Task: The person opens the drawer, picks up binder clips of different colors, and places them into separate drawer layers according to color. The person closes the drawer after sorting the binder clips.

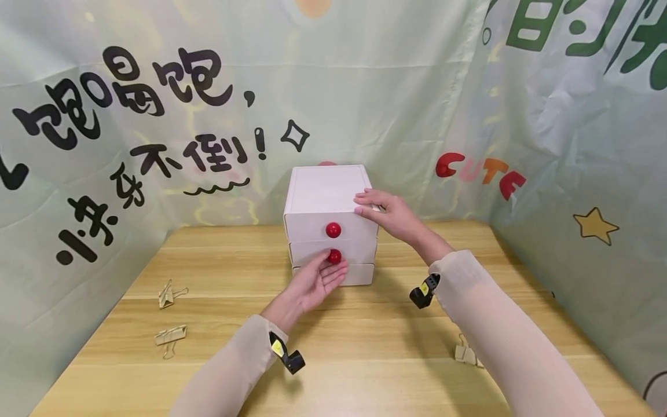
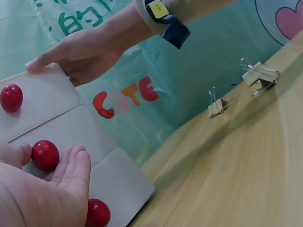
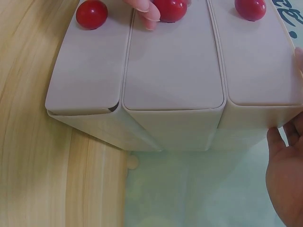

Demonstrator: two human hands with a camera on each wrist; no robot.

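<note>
Mid-frame, the left hand (image 1: 311, 285) pinches the middle knob (image 1: 335, 256); the right hand (image 1: 395, 217), fingers extended, likely steadies the 3-drawer box (image 1: 323, 190).

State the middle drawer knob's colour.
The knob is red, clearest in the left wrist view.

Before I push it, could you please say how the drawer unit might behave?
The drawer unit probably stays stiff, given its flat panels. Three tiers tall, it might tip if pushed high, though the right hand on top could steady it.

Left fingers (image 1: 334, 272) pinch palm-up; right fingers (image 1: 371, 198) lie outstretched.
</note>
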